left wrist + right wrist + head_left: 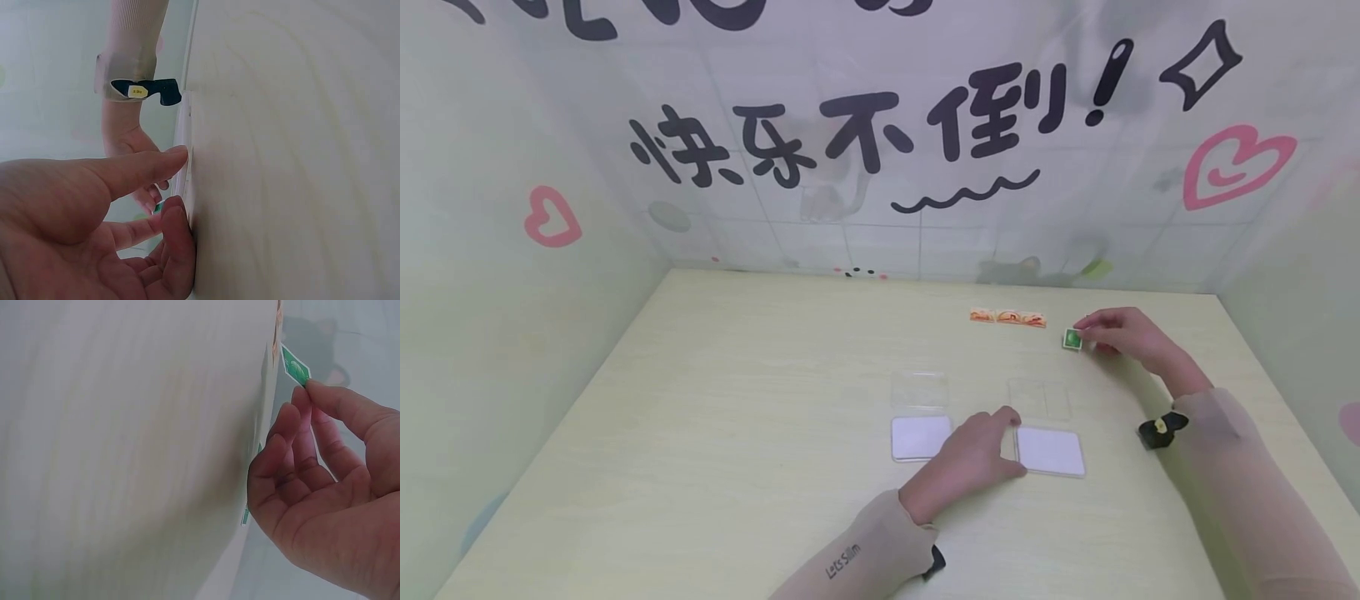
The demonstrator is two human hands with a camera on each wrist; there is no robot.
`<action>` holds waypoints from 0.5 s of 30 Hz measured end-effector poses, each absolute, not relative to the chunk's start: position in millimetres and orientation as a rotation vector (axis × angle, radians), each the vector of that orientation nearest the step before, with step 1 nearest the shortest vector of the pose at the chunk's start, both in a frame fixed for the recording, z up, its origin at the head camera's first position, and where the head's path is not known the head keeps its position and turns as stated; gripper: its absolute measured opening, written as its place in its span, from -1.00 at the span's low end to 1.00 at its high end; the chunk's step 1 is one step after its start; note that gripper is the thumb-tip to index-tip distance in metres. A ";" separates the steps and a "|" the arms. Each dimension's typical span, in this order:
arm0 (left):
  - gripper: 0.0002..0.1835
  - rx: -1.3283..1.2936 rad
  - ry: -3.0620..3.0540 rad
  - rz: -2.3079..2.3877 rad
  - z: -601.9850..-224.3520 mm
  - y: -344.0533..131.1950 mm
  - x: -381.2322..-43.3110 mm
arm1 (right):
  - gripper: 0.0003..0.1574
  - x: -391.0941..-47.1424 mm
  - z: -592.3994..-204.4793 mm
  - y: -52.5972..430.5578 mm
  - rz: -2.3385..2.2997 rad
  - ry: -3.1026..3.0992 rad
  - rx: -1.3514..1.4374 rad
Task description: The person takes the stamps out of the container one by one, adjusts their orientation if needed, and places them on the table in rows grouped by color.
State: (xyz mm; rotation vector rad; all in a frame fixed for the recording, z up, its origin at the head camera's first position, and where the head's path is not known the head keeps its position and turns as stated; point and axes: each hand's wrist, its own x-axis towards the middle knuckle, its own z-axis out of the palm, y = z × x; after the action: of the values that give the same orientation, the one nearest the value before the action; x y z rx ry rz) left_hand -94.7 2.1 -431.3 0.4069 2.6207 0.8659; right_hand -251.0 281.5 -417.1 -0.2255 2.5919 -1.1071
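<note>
My right hand (pixel 1116 332) pinches a small green card with a white border (pixel 1072 338) between thumb and fingertip, held just over the table's far right part. In the right wrist view, more green pieces (pixel 245 516) lie partly hidden behind that hand's curled fingers. My left hand (pixel 973 454) lies between two flat white cases, its thumb and forefinger spread at the left edge of the right case (pixel 1051 452). Whether they press on it I cannot tell. The hand partly covers the left white case (pixel 919 437). Both cases have clear lids folded back.
Clear lids (pixel 919 390) lie flat beyond the white cases. Three small orange cards (pixel 1008 317) form a row near the back wall. Printed walls (pixel 880 242) enclose the pale wooden table (pixel 722 417) at the back and both sides.
</note>
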 end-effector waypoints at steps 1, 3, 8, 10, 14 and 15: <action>-0.40 0.406 2.618 0.870 -431.4 2.1 -94.8 | -0.46 -251.6 -417.1 281.5 -1.107 2.589 -0.223; -0.40 0.406 2.616 0.874 -431.4 2.0 -94.7 | -0.45 -252.6 -417.3 281.7 -1.104 2.588 -0.221; -0.39 0.411 2.615 0.881 -431.8 1.7 -94.5 | -0.45 -255.3 -417.3 281.7 -1.094 2.591 -0.216; -0.39 0.416 2.616 0.882 -432.0 1.7 -94.6 | -0.46 -256.8 -417.3 282.1 -1.086 2.593 -0.217; -0.39 0.421 2.619 0.879 -431.8 1.6 -94.7 | -0.45 -260.2 -417.6 283.3 -1.079 2.595 -0.220; -0.39 0.420 2.619 0.875 -431.8 1.7 -94.8 | -0.45 -261.1 -417.9 283.6 -1.079 2.594 -0.222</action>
State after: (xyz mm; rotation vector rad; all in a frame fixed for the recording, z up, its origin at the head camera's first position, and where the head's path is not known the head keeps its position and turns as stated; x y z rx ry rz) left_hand -94.8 1.7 -431.8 0.4197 2.6194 0.8753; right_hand -261.1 283.6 -417.9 -0.2223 2.5944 -1.0791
